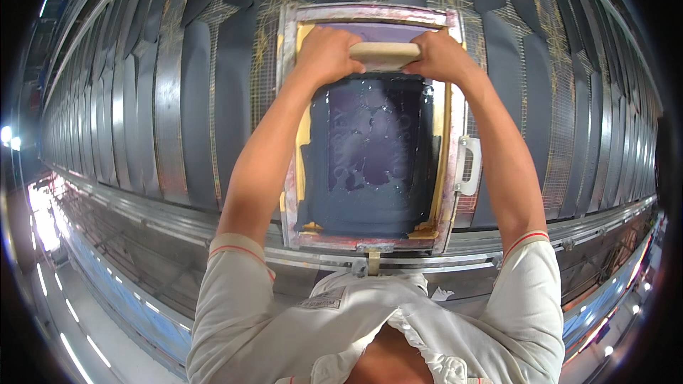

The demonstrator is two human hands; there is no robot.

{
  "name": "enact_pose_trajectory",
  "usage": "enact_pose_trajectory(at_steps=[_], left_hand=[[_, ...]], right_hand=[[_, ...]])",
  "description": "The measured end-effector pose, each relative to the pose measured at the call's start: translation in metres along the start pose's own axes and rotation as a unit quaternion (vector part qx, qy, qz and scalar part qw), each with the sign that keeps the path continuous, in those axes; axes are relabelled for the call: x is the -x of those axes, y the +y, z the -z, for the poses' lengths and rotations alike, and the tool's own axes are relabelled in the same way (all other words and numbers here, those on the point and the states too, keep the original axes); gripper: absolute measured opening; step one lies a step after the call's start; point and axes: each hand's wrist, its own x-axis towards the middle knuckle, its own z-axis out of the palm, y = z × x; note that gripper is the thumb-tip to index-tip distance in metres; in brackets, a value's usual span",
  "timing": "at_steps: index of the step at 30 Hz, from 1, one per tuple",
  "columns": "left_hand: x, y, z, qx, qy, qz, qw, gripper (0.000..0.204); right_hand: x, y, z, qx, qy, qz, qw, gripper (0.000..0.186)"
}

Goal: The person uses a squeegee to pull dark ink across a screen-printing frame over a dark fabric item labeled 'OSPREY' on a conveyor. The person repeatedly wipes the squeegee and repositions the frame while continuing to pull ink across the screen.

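Note:
Both arms reach forward over a framed printing screen point(457, 171), whose mesh is coated with dark, wet-looking ink point(370, 206). At its far end, a squeegee point(385, 54) with a pale wooden handle lies crosswise. My left hand point(329, 55) grips the left end of that handle and my right hand point(441, 55) the right end, fingers wrapped round it. The squeegee's blade is hidden under the handle and the hands. Faint lettering shapes show through the ink in the middle of the mesh. Yellowish tape lines the inner edges of the frame.
A white pull handle point(468, 165) sticks out from the frame's right side. Dark fabric pieces point(233, 99) lie in rows along the long table on both sides. A metal rail point(178, 213) runs along the near edge, with a small clamp point(373, 259) at the frame's front.

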Motion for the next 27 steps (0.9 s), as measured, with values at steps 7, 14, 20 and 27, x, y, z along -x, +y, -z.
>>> enact_pose_trajectory(at_steps=[7, 14, 20, 27], left_hand=[[0.079, 0.02, -0.027, 0.009, 0.05, -0.041, 0.998, 0.027], [0.276, 0.098, -0.078, -0.01, -0.013, -0.046, 0.999, 0.022], [0.342, 0.128, -0.083, 0.015, 0.12, -0.044, 0.992, 0.028], [0.337, 0.139, -0.073, -0.034, 0.066, -0.052, 0.996, 0.026]], right_hand=[[0.073, -0.047, -0.019, 0.037, -0.004, -0.011, 0.999, 0.031], [0.262, -0.143, -0.08, 0.02, -0.026, -0.005, 0.999, 0.026], [0.307, -0.16, -0.061, -0.189, 0.028, -0.103, 0.976, 0.042], [0.286, -0.024, -0.06, -0.09, 0.294, -0.396, 0.865, 0.038]])
